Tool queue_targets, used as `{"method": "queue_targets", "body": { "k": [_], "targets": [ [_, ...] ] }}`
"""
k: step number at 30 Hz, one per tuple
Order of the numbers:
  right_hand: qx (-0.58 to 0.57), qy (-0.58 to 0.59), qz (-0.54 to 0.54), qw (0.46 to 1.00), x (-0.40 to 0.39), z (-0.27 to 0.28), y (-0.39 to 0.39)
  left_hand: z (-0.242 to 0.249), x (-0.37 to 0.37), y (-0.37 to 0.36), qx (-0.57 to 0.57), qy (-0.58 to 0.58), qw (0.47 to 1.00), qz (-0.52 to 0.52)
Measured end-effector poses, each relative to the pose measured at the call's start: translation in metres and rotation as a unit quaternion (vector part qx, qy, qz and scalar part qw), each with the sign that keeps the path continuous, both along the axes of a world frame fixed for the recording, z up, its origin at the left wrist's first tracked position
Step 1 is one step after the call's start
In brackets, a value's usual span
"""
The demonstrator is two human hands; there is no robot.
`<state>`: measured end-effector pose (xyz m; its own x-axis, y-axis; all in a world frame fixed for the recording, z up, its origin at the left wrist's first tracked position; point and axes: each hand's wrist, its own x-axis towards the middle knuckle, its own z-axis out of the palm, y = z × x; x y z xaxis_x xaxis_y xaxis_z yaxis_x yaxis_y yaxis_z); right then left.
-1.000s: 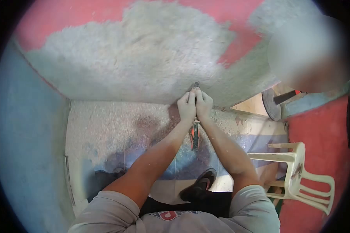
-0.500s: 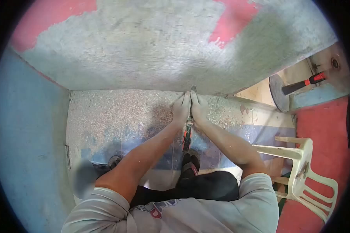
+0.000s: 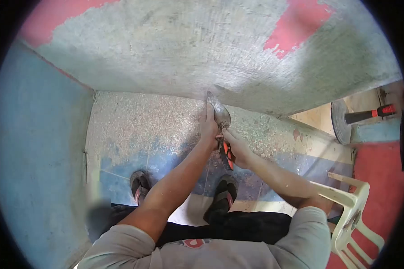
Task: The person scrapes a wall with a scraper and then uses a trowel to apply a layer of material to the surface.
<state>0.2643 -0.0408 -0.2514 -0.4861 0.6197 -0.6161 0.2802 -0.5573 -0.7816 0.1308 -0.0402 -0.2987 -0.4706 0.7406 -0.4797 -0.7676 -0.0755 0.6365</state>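
Note:
A trowel (image 3: 221, 112) with a pointed metal blade and a black-and-orange handle is between my hands, its tip close to the foot of the scraped wall (image 3: 166, 58). My left hand (image 3: 208, 127) is closed along the left side of the blade and neck, with a finger stretched up beside the metal. My right hand (image 3: 238, 145) grips from the right where blade and handle meet, the thumb near the neck. The handle hangs below both hands, pointing back toward my feet.
Flakes and dust cover the speckled floor (image 3: 134, 121). A blue wall (image 3: 40, 134) stands on the left. To the right are a white plastic chair (image 3: 345, 224) and a round-headed tool (image 3: 342, 122) with a black-and-red handle. My sandalled feet are below.
The trowel has turned, showing its blade face instead of its edge. My right hand has slid down toward the neck, and the view has shifted, with my left foot now fully visible.

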Motion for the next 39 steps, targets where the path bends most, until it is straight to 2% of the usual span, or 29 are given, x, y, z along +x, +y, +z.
{"method": "queue_targets", "body": {
  "k": [1,3,6,7,10,13,14,16,17,20,21,23,24,26,30,32,33,36,38,39],
  "targets": [
    [-0.077,0.048,-0.009,0.996,-0.001,-0.003,-0.002,-0.009,-0.002,-0.005,0.015,0.008,1.000,0.003],
    [-0.068,0.057,0.044,0.995,0.006,0.003,0.005,-0.021,-0.010,-0.012,0.029,0.021,0.999,-0.008],
    [-0.009,0.077,0.105,0.991,0.017,-0.001,0.003,-0.019,-0.034,-0.033,-0.081,0.125,0.977,-0.152],
    [-0.001,0.097,0.114,0.989,0.020,0.001,0.004,-0.012,-0.037,-0.035,-0.071,0.103,0.980,-0.155],
    [-0.033,0.111,0.094,0.989,0.015,0.013,0.004,-0.005,-0.030,-0.025,-0.021,0.007,0.997,-0.067],
    [-0.067,0.101,0.044,0.992,0.002,0.011,-0.005,0.000,-0.006,-0.015,-0.008,-0.055,0.998,-0.044],
    [-0.071,0.097,0.027,0.992,-0.002,0.007,-0.006,-0.019,-0.006,-0.013,-0.002,0.000,0.999,-0.039],
    [0.149,-0.013,0.083,0.985,-0.011,-0.045,-0.009,-0.079,-0.013,-0.011,0.008,0.112,0.993,-0.035],
    [0.256,-0.069,0.105,0.959,-0.012,-0.069,-0.008,-0.070,-0.017,-0.015,-0.017,0.143,0.989,-0.046],
    [0.365,-0.130,-0.044,0.921,-0.013,-0.100,0.011,-0.062,-0.031,-0.024,-0.084,0.220,0.966,-0.108],
    [0.362,-0.090,-0.065,0.925,-0.020,-0.100,0.019,-0.076,-0.036,-0.021,-0.125,0.294,0.938,-0.132],
    [0.361,-0.011,-0.104,0.927,-0.036,-0.099,0.037,-0.086,-0.036,-0.018,-0.114,0.342,0.920,-0.156],
    [0.356,-0.025,-0.091,0.930,-0.045,-0.101,0.042,-0.088,-0.036,-0.015,-0.105,0.366,0.910,-0.163],
    [0.347,-0.050,-0.060,0.935,-0.064,-0.105,0.051,-0.090,-0.036,-0.007,-0.121,0.354,0.913,-0.164],
    [0.400,-0.145,-0.095,0.900,-0.093,-0.142,0.066,-0.104,-0.045,0.014,-0.219,0.342,0.904,-0.131],
    [0.402,-0.193,-0.108,0.889,-0.103,-0.157,0.072,-0.112,-0.051,0.026,-0.161,0.302,0.934,-0.103],
    [0.366,-0.205,-0.109,0.901,-0.106,-0.153,0.073,-0.111,-0.053,0.030,-0.133,0.279,0.947,-0.088],
    [0.286,-0.208,-0.114,0.928,-0.113,-0.140,0.078,-0.106,-0.062,0.036,-0.022,0.046,0.989,-0.141],
    [0.266,-0.175,-0.141,0.937,-0.113,-0.134,0.079,-0.081,-0.065,0.037,-0.117,0.212,0.956,-0.167],
    [0.304,-0.172,-0.147,0.926,-0.114,-0.129,0.076,-0.076,-0.064,0.038,-0.162,0.293,0.925,-0.180]
  ]
}}
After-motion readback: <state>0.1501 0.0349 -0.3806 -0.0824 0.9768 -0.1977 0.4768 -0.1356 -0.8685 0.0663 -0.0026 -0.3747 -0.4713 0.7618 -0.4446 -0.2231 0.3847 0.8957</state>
